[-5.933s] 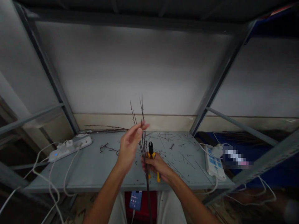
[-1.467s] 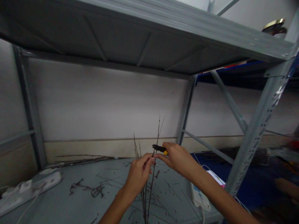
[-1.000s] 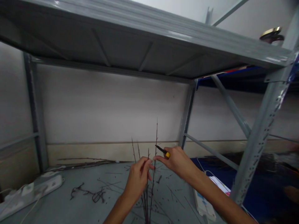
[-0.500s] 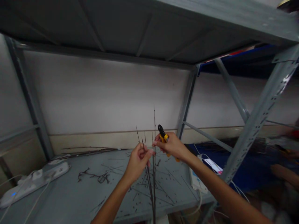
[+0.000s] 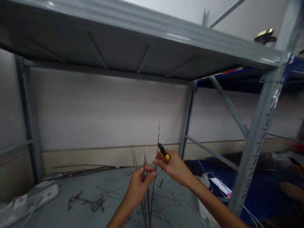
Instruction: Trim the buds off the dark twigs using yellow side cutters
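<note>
Several thin dark twigs [image 5: 151,193] stand upright in front of me, fanning out toward their tips. My left hand [image 5: 143,178] is closed round them, thumb and fingertips at the tallest twig. Just above and to the right, my right hand [image 5: 171,165] pinches that twig [image 5: 158,134] with thumb and finger. The same hand holds yellow-handled cutting pliers [image 5: 164,153], whose dark jaws point up and left beside the twig. The lower ends of the twigs run out of the picture.
Cut bits and a curled twig [image 5: 95,204] lie on the grey shelf [image 5: 59,215]. Long twigs [image 5: 87,170] lie along the back. A white power strip [image 5: 45,196] is at left, a metal post [image 5: 257,133] at right. Beyond it, a person's hand [image 5: 293,191] shows over blue cloth.
The view has tilted up, so shelf and hands sit lower. My left hand has spread the twigs apart more. The pliers' jaws are now against the tallest twig or close to it.
</note>
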Tool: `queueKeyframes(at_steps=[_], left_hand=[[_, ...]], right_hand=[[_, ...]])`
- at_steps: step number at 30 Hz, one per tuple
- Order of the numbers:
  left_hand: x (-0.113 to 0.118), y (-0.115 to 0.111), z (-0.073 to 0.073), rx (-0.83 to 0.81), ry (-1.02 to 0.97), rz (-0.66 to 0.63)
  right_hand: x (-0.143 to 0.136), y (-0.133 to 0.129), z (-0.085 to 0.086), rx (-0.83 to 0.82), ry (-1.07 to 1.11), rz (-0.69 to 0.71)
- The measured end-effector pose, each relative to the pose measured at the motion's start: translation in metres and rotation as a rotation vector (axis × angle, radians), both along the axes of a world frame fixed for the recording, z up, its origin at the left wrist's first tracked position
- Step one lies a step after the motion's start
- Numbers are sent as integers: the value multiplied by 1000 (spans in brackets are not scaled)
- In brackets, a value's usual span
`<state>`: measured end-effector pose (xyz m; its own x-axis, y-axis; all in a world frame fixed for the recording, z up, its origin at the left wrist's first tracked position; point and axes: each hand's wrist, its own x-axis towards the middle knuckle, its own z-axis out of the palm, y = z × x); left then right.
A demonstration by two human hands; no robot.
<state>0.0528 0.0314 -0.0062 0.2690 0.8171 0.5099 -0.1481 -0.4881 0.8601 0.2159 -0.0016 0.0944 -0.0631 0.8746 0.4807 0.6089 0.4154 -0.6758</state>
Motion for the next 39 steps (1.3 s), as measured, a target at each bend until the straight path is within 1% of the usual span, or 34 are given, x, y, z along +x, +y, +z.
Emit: queueKeyframes(at_steps=[4,6,9,12,15,18,24,28,32,39], left_hand=[[5,-6,-8,-25,83,16],[6,-9,-12,-40,84,40],[5,-11,-16,-73,62,64],[3,-12,-19,-85,59,61],[1,-12,-18,-80,56,58],[1,-13,-17,-85,43,65],[2,-12,-20,-51,48,75],[1,-13,-19,-29,60,80],[1,-15,-18,-43,63,78],[2,-18,-14,-39,45,84]], right_hand=[[8,5,21,125,-120,-92],[15,6,34,170,-194,-138],[27,5,50,222,-361,-214],[37,2,61,261,-530,-265],[41,0,69,250,-651,-280],[39,-1,75,232,-710,-270],[37,-4,84,215,-715,-255],[40,-3,85,217,-736,-268],[44,-1,84,210,-725,-277],[41,-3,87,199,-722,-252]])
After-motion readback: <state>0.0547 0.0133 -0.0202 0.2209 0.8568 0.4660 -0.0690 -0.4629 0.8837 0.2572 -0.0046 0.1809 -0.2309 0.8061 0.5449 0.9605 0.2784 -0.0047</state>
